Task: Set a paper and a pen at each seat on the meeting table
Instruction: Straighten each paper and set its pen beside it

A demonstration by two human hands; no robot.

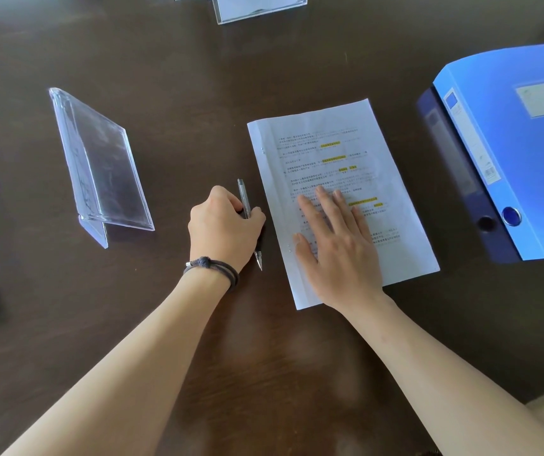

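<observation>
- Your left hand (224, 225) grips the pen (249, 222) on the bench (198, 93).
- Your right hand (336, 245), fingers straight, presses flat on the paper (329, 153) just beside the pen.

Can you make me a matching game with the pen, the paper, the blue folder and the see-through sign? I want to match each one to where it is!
Things:
1. pen
2. paper
3. blue folder
4. see-through sign

Places:
A. far right on the table, lying flat
B. under the flat right hand
C. left of the hands, standing up
D. gripped in the left hand, just left of the paper

Pairs: 1-D, 2-B, 3-A, 4-C
</observation>
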